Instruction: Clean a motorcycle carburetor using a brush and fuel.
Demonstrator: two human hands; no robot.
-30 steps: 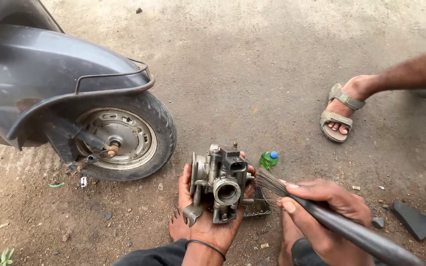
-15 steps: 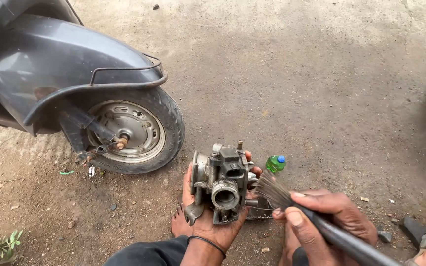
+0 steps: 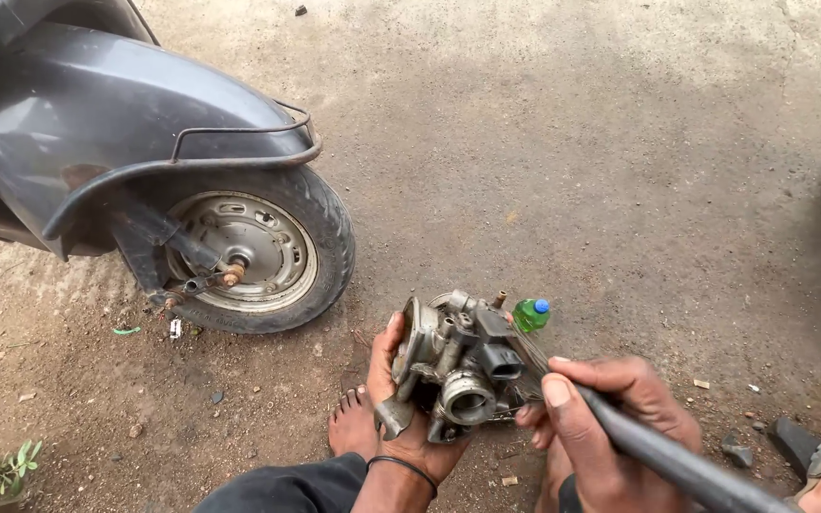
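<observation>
Carburettor [image 3: 458,370] sits cradled in the left hand [image 3: 409,418], fingers curled up around its left side, low and near in the scene. Right hand [image 3: 610,418] just beside it grips a dark brush handle [image 3: 677,461] — bristles touching the carburettor's right flank. Round bore faces the camera; the handle's long axis runs from near-right up toward the left.

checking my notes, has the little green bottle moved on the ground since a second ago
Cannot tell for certain: the green bottle keeps its place beside the metal part while the scooter wheel shifts in frame, so the camera moved.
</observation>
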